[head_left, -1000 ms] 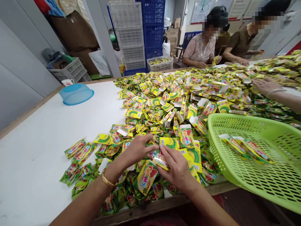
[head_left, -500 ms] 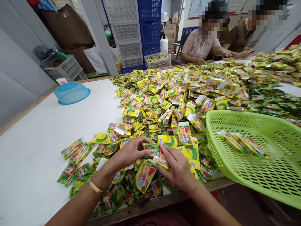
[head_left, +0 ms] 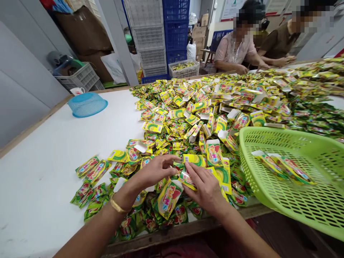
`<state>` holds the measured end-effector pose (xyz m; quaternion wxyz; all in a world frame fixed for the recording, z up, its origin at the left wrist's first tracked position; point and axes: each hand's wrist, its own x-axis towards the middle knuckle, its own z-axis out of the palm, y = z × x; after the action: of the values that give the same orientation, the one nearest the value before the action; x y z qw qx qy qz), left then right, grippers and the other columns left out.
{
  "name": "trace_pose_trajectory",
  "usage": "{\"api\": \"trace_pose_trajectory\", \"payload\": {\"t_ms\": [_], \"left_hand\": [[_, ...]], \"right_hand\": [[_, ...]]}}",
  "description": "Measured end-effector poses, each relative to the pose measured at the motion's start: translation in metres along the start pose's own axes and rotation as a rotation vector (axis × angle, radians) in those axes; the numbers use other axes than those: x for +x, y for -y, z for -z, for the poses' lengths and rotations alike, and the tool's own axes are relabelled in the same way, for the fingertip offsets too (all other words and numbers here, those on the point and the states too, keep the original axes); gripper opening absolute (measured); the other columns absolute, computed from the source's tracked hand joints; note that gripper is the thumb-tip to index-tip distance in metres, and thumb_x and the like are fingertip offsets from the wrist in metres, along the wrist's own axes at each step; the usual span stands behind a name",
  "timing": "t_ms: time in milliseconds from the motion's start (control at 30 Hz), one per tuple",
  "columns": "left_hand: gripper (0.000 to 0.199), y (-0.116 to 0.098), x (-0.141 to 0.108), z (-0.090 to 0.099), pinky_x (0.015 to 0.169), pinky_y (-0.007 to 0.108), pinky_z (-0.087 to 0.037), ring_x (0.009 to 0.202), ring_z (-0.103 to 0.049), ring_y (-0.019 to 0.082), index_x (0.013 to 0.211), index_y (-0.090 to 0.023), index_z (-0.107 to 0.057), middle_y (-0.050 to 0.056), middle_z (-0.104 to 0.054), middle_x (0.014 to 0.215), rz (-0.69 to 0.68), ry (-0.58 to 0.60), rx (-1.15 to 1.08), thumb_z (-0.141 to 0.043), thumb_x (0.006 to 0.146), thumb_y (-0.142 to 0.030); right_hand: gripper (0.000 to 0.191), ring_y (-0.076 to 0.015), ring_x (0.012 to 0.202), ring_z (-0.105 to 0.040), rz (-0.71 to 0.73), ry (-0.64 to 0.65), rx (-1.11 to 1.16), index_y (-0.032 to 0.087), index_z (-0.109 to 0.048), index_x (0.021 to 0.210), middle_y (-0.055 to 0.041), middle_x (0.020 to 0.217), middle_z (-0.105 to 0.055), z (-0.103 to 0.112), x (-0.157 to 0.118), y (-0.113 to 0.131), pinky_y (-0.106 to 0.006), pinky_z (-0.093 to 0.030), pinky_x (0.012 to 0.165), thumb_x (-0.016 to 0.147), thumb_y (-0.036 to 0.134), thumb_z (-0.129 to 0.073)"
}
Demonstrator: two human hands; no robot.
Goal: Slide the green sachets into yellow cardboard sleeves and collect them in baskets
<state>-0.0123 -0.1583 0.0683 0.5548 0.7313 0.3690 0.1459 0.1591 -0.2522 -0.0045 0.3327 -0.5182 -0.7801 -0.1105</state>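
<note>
Just in front of me, my right hand [head_left: 206, 184] grips a small yellow printed carton [head_left: 187, 179] between thumb and fingers. At the carton's left end, the fingers and thumb of my left hand [head_left: 156, 172] close around a shiny green packet [head_left: 177, 166]. The packet is partly covered by my fingers, and its end appears to be in the carton's mouth. A yellow-green "TWINS" carton [head_left: 168, 199] lies below my hands on a heap of green packets [head_left: 127, 226]. Another upright-printed carton [head_left: 214, 152] rests just beyond my right hand.
A green plastic basket [head_left: 248, 172] with two filled-looking cartons [head_left: 292, 168] stands at the right. Cartons and packets spread across the white table [head_left: 53, 172]. A blue basket [head_left: 88, 104] sits upside down at the far left. Two people [head_left: 233, 53] work across the table.
The green packet sits further into the carton, with less of it showing. My left hand has moved right, closer to the carton. The whole view has shifted slightly.
</note>
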Motion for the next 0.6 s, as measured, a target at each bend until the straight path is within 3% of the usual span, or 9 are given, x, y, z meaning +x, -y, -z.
{"api": "trace_pose_trajectory", "payload": {"t_ms": [100, 200, 300, 433, 600], "left_hand": [[0.017, 0.006, -0.001, -0.003, 0.044, 0.020, -0.037, 0.046, -0.046, 0.009, 0.080, -0.015, -0.068, -0.002, -0.059, 0.057, 0.109, -0.111, -0.049, -0.062, 0.066, -0.022], [0.007, 0.010, 0.000, -0.012, 0.040, 0.017, -0.033, 0.042, -0.045, 0.007, 0.064, -0.015, -0.063, -0.003, -0.059, 0.056, 0.107, -0.133, -0.028, -0.058, 0.066, -0.018], [0.013, 0.011, 0.001, -0.021, 0.035, 0.016, -0.029, 0.036, -0.045, 0.007, 0.055, -0.016, -0.054, -0.006, -0.051, 0.043, 0.107, -0.016, -0.068, -0.051, 0.068, -0.018], [0.015, 0.005, -0.006, -0.031, 0.030, 0.017, -0.026, 0.024, -0.038, 0.009, 0.060, -0.018, -0.048, -0.007, -0.044, 0.031, 0.179, 0.199, -0.249, -0.042, 0.073, -0.021], [0.029, -0.011, -0.014, -0.027, 0.032, 0.019, -0.035, 0.027, -0.045, 0.011, 0.087, -0.013, -0.062, -0.004, -0.052, 0.036, 0.191, 0.238, -0.333, -0.039, 0.080, -0.028]], "right_hand": [[0.058, -0.0235, 0.107, -0.056, 0.017, 0.005, 0.002, 0.012, -0.031, 0.141, -0.0150, 0.123, -0.058, 0.001, 0.000, 0.000, -0.037, -0.047, 0.084, 0.089, 0.030, -0.050], [0.057, -0.0241, 0.107, -0.056, 0.038, 0.034, -0.007, 0.011, -0.033, 0.140, -0.0152, 0.123, -0.057, -0.001, -0.001, 0.004, -0.038, -0.047, 0.084, 0.089, 0.030, -0.049], [0.057, -0.0242, 0.107, -0.055, 0.036, 0.036, 0.000, 0.010, -0.034, 0.140, -0.0150, 0.123, -0.057, -0.002, -0.004, 0.005, -0.038, -0.047, 0.084, 0.089, 0.031, -0.049], [0.057, -0.0241, 0.108, -0.055, 0.033, 0.031, -0.012, 0.009, -0.033, 0.140, -0.0146, 0.125, -0.057, -0.001, -0.009, 0.004, -0.038, -0.047, 0.085, 0.090, 0.031, -0.048], [0.059, -0.0226, 0.108, -0.056, 0.049, 0.010, -0.052, 0.012, -0.029, 0.143, -0.0140, 0.125, -0.057, 0.011, -0.009, -0.002, -0.037, -0.048, 0.085, 0.090, 0.029, -0.049]]}}
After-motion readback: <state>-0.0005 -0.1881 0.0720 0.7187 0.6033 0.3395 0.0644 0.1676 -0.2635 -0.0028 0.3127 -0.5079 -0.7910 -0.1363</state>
